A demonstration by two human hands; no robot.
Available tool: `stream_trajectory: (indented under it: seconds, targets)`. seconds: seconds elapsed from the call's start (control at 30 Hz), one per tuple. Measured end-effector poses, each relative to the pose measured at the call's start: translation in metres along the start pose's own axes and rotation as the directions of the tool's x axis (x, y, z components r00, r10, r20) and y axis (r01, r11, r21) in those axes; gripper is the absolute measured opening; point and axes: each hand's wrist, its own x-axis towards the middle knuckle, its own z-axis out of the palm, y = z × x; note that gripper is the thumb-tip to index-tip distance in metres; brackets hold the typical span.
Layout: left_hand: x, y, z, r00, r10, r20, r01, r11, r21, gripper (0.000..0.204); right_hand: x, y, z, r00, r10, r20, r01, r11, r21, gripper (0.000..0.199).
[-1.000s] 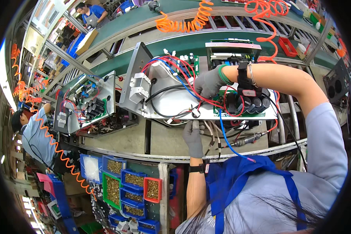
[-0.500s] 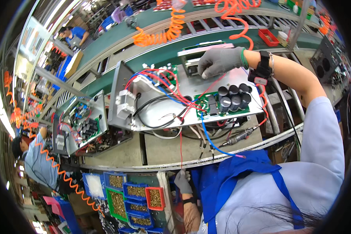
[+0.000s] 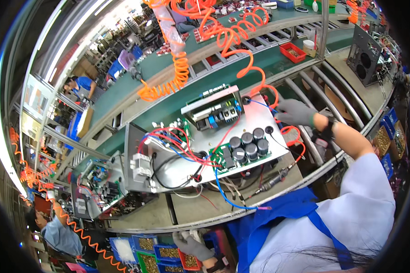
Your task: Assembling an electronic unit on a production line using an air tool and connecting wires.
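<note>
A silver metal chassis (image 3: 255, 129) with a dark end plate lies across the bench. On it are a green circuit board with black capacitors (image 3: 247, 142), an upright bracketed board (image 3: 214, 116), and a bundle of red wires (image 3: 187, 148). My right hand (image 3: 296, 113), in a grey glove, is beyond the chassis's right end with its fingers closed on a blue wire (image 3: 262, 105) running from a hole there. Low at the bench's front edge, my gloved left hand (image 3: 192, 247) is over the screw bins, fingers apart, nothing visible in them. A blue cable (image 3: 232, 202) hangs off the front.
Blue, green and red bins of screws (image 3: 168, 252) stand below the bench edge. An inline screwdriver (image 3: 273, 179) lies in front of the chassis, on an orange coiled hose (image 3: 255, 68). Rollers (image 3: 335, 98) lie to the right. A second chassis (image 3: 100, 186) and a co-worker (image 3: 61, 232) are at left.
My right hand moved from above the bracketed board to the chassis's right end, now on a blue wire. My left hand let go of the red wire and moved left over the bins. The view shifted.
</note>
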Motion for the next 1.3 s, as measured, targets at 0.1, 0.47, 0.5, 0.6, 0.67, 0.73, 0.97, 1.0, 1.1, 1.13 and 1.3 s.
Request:
stream_trajectory:
  seconds: [0.1, 0.47, 0.5, 0.6, 0.67, 0.73, 0.97, 1.0, 1.1, 1.13, 1.3]
  targets:
    - [-0.005, 0.084, 0.027, 0.979, 0.201, 0.021, -0.202, 0.975, 0.093, 0.034, -0.032, -0.028, -0.051, 0.913, 0.135, 0.386, -0.294, 0.872, 0.391, 0.026]
    - [-0.071, 0.249, 0.219, 0.191, 0.387, 0.902, -0.262, 0.906, -0.333, 0.041, -0.026, -0.077, -0.022, 0.998, -0.058, 0.039, -0.056, -0.324, 0.944, 0.021]
    - [-0.077, 0.258, 0.228, 0.152, 0.312, 0.938, -0.116, 0.948, -0.297, 0.041, -0.023, -0.085, -0.014, 0.995, -0.104, 0.000, -0.042, -0.403, 0.914, 0.022]
    - [-0.082, 0.273, 0.256, 0.175, 0.146, 0.974, -0.100, 0.986, -0.130, 0.032, -0.021, -0.083, -0.007, 0.999, -0.040, -0.031, 0.020, -0.242, 0.970, 0.020]
    - [-0.074, 0.266, 0.262, 0.195, 0.078, 0.978, -0.204, 0.978, -0.037, 0.023, -0.017, -0.079, -0.004, 0.998, 0.045, -0.042, 0.041, 0.023, 0.999, 0.022]
    - [-0.068, 0.271, 0.264, 0.183, 0.049, 0.982, -0.325, 0.946, 0.013, 0.018, -0.012, -0.058, -0.009, 0.955, -0.115, -0.272, 0.295, 0.450, 0.843, 0.023]
    - [-0.042, 0.319, 0.289, -0.304, 0.541, 0.784, -0.914, 0.067, -0.401, 0.013, 0.035, -0.038, -0.033, 0.682, -0.403, -0.610, 0.577, 0.809, 0.111, 0.030]
    - [-0.039, 0.321, 0.296, -0.355, 0.552, 0.755, -0.906, -0.005, -0.422, 0.015, 0.044, -0.034, -0.028, 0.722, -0.507, -0.471, 0.625, 0.770, 0.129, 0.025]
    - [-0.035, 0.313, 0.313, -0.334, 0.493, 0.803, -0.934, -0.055, -0.354, 0.022, 0.066, -0.019, -0.024, 0.768, -0.551, -0.327, 0.606, 0.791, 0.089, 0.018]
    - [-0.027, 0.307, 0.317, -0.206, 0.523, 0.827, -0.941, 0.125, -0.314, 0.026, 0.075, -0.014, -0.022, 0.795, -0.501, -0.342, 0.537, 0.843, 0.015, 0.016]
    - [-0.005, 0.315, 0.329, 0.151, 0.491, 0.858, -0.872, 0.476, -0.119, 0.019, 0.093, 0.006, -0.008, 0.921, -0.356, -0.157, 0.332, 0.930, -0.156, 0.014]
